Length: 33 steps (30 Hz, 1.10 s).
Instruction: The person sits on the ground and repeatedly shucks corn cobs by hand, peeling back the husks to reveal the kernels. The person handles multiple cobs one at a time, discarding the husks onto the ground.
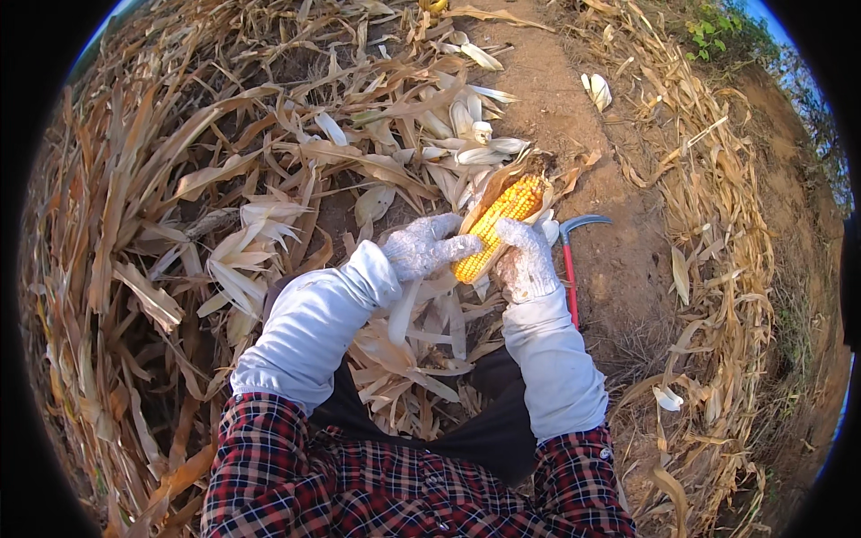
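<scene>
Both of my hands wear pale knitted gloves. Between them is an ear of corn with yellow kernels bared and dry husk still around its sides and tip. My left hand lies at the ear's lower left, fingers against the kernels and husk edge. Around the right side of the ear, my right hand grips the husk, its thumb on the kernels. A sickle with a red handle and curved metal blade lies on the soil just right of my right hand.
Dry corn stalks and leaves are heaped at the left. Loose pale husks lie beside and between my legs. Bare soil runs up the middle right, bordered by a row of dry stalks. Green leaves stand at the upper right.
</scene>
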Each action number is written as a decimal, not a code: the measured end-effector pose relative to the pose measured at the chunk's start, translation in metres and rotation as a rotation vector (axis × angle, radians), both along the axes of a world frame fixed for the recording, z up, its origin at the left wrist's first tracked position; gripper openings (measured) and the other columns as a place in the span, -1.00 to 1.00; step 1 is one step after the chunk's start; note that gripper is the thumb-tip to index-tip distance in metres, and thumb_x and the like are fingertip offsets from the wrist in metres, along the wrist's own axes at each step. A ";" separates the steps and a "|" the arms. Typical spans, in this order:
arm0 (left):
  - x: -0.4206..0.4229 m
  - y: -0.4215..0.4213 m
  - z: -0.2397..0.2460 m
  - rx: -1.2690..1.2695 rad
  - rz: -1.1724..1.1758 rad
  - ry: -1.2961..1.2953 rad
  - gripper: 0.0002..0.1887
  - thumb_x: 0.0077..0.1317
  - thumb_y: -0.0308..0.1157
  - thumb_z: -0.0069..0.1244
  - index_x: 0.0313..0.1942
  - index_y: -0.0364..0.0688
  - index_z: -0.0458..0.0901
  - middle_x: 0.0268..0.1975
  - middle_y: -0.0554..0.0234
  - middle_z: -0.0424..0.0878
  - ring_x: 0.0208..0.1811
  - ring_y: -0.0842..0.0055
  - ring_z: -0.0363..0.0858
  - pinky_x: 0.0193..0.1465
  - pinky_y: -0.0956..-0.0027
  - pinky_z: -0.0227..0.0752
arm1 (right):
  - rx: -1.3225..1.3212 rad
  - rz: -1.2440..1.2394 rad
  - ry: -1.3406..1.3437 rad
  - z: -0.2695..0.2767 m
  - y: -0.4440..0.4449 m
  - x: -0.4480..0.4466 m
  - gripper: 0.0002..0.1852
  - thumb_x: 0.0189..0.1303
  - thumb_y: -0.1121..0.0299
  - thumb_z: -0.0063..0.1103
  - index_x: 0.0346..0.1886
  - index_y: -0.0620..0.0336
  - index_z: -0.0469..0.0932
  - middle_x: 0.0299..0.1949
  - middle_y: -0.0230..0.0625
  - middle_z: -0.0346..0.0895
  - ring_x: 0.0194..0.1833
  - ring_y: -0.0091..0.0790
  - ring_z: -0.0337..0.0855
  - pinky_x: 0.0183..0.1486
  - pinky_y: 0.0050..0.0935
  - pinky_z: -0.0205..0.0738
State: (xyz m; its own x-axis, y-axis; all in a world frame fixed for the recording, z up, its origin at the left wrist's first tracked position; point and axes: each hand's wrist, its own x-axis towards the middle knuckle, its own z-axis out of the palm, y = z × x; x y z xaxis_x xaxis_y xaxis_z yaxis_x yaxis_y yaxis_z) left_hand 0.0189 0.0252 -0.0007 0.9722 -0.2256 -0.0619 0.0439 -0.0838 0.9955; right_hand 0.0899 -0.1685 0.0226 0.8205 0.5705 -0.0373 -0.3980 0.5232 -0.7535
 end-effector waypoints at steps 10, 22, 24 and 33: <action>0.001 -0.002 0.003 0.426 0.464 -0.332 -0.59 0.62 -0.16 -0.05 0.14 -0.36 0.65 -0.02 -0.24 0.75 0.02 0.02 0.74 0.12 0.14 0.57 | -0.076 -0.133 0.022 -0.014 0.021 -0.005 -0.42 0.39 0.51 0.32 0.44 0.15 0.38 0.18 -0.23 0.61 0.12 -0.24 0.70 0.17 -0.22 0.66; 0.021 0.026 -0.019 0.408 0.806 -0.055 -0.58 0.60 -0.10 -0.09 -0.02 -0.32 0.69 -0.18 -0.16 0.77 -0.11 -0.06 0.73 0.02 0.06 0.58 | 0.037 -0.356 0.127 -0.019 0.005 0.009 -0.51 0.34 0.29 0.33 0.25 0.30 0.45 0.07 -0.09 0.60 0.12 -0.05 0.69 0.25 0.00 0.67; 0.028 0.048 -0.029 0.743 0.416 -0.092 -0.57 0.56 -0.08 -0.08 0.04 -0.31 0.68 -0.09 -0.24 0.76 -0.01 -0.07 0.73 0.09 0.00 0.57 | 0.079 -0.436 0.176 -0.019 -0.019 0.029 -0.44 0.33 0.22 0.33 0.28 0.30 0.42 0.12 -0.05 0.59 0.18 0.00 0.67 0.27 0.05 0.66; 0.005 0.057 -0.012 0.919 0.547 -0.104 -0.43 0.46 -0.04 0.10 0.31 -0.23 0.54 0.25 -0.14 0.66 0.27 0.02 0.64 0.38 0.06 0.47 | 0.116 -0.346 0.046 -0.007 -0.035 0.038 -0.46 0.29 0.34 0.29 0.32 0.24 0.42 0.15 -0.09 0.56 0.19 -0.03 0.63 0.28 0.03 0.62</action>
